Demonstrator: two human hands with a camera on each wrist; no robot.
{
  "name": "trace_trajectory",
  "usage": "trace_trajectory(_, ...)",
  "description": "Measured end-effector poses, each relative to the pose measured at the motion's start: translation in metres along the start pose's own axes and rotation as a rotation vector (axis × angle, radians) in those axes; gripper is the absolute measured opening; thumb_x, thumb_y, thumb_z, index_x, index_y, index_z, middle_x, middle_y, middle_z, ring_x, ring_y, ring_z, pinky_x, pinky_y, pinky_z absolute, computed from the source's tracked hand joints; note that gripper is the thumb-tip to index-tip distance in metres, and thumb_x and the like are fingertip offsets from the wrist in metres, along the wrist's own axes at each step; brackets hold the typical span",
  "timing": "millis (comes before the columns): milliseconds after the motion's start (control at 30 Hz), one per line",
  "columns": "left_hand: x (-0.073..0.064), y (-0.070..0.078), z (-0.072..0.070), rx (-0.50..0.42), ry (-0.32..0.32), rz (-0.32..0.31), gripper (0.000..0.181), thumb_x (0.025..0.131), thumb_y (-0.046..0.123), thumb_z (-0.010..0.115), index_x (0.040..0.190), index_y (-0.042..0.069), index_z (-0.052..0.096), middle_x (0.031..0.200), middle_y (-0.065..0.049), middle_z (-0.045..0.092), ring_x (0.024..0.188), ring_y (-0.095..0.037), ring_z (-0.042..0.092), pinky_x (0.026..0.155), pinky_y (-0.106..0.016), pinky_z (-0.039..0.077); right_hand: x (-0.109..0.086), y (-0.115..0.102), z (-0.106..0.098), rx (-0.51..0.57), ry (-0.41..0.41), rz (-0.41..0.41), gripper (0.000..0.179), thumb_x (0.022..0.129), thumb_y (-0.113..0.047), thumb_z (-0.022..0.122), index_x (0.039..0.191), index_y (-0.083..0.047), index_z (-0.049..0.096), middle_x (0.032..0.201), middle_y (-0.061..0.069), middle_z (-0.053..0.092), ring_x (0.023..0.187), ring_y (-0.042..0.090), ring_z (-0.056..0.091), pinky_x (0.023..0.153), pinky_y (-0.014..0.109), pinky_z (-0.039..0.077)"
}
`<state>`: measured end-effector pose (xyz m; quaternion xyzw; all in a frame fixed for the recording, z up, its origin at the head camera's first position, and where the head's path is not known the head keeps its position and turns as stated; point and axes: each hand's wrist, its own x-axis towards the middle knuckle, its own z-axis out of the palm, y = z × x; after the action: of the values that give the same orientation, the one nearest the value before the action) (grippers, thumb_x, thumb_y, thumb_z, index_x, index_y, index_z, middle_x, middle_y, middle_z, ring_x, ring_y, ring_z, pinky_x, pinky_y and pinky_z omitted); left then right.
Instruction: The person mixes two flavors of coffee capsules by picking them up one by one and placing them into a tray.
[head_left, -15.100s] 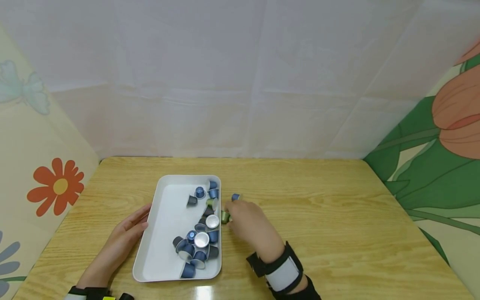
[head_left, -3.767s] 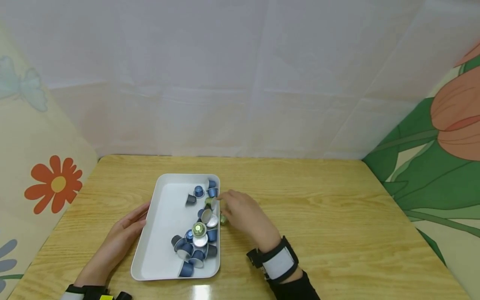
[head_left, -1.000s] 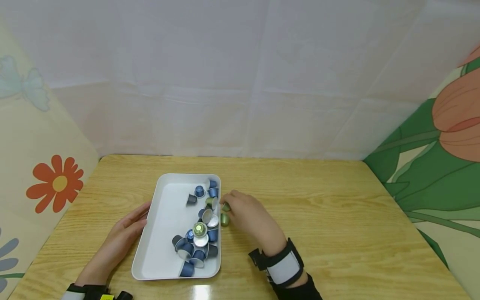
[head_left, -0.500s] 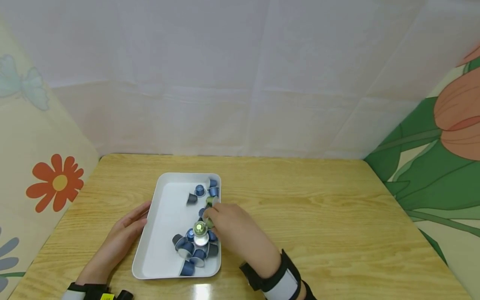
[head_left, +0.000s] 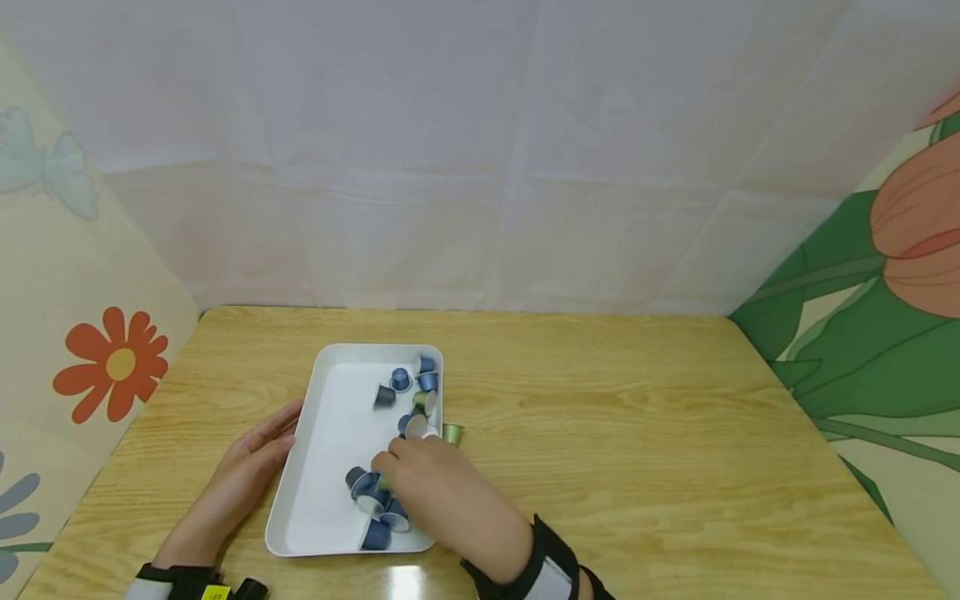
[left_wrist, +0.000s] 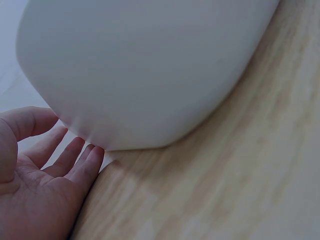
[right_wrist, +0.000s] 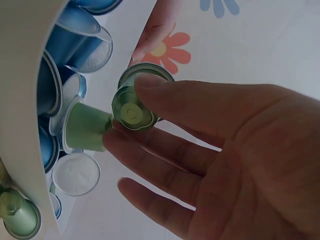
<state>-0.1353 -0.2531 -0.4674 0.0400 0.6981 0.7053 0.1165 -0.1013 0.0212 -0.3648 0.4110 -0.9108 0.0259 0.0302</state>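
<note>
A white tray (head_left: 322, 433) lies on the wooden table with blue, dark and green coffee capsules along its right half. Over that half is my right hand (head_left: 442, 492), hiding several of them. Between thumb and fingers it pinches a green coffee capsule (right_wrist: 132, 112), clear in the right wrist view beside another green capsule (right_wrist: 87, 127) in the tray. My left hand (head_left: 251, 467) is at the tray's left side. In the left wrist view its fingertips touch the tray's outer wall (left_wrist: 140, 85). One green capsule (head_left: 453, 433) lies on the table against the tray's right side.
Blue capsules (head_left: 375, 536) lie near the tray's front right corner. Others, such as a dark capsule (head_left: 385, 397), lie toward its back. A white cloth (head_left: 480, 167) hangs behind the wooden table (head_left: 637, 433), with painted panels at either side.
My right hand has picked up a green capsule from beside the tray and moved left and forward over it. A blue capsule earlier on the table is gone from there. My left hand stays put.
</note>
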Motion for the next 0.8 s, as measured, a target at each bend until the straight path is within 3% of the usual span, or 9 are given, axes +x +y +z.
trace_trajectory(167,0.000,0.000,0.000,-0.006,0.001,0.007,0.064,0.105,0.025,0.051,0.154,-0.006,0.024,0.159,-0.024,0.019,0.122,0.012,0.046,0.097,-0.013,0.042,-0.001,-0.004,0.005,-0.035,0.063,-0.050,0.024,0.086,-0.006,0.073,0.108,-0.016,0.072,0.091,-0.006,0.064,0.080,0.006,0.058,0.069,0.021,0.050)
trace_trajectory(367,0.001,0.000,0.000,-0.015,-0.001,0.010,0.064,0.105,0.024,0.051,0.153,-0.007,0.023,0.159,-0.026,0.019,0.121,0.011,0.047,0.097,-0.013,0.042,-0.002,-0.008,0.007,-0.042,0.074,-0.064,0.020,0.087,-0.009,0.074,0.106,-0.017,0.071,0.091,-0.006,0.064,0.081,0.006,0.059,0.070,0.021,0.050)
trace_trajectory(633,0.000,0.001,0.001,-0.013,0.006,-0.001,0.064,0.105,0.025,0.051,0.154,-0.006,0.023,0.159,-0.025,0.019,0.120,0.012,0.047,0.096,-0.013,0.042,-0.004,-0.012,0.010,-0.148,0.195,-0.090,0.014,0.087,-0.014,0.071,0.099,-0.021,0.070,0.085,-0.009,0.059,0.077,0.006,0.057,0.066,0.021,0.045)
trace_trajectory(800,0.000,0.001,0.001,-0.010,0.011,-0.003,0.064,0.104,0.026,0.051,0.154,-0.005,0.024,0.160,-0.024,0.019,0.120,0.013,0.046,0.096,-0.012,0.042,-0.003,-0.011,0.010,-0.173,0.201,-0.095,0.015,0.086,-0.015,0.073,0.100,-0.020,0.071,0.086,-0.009,0.060,0.077,0.006,0.057,0.063,0.021,0.043)
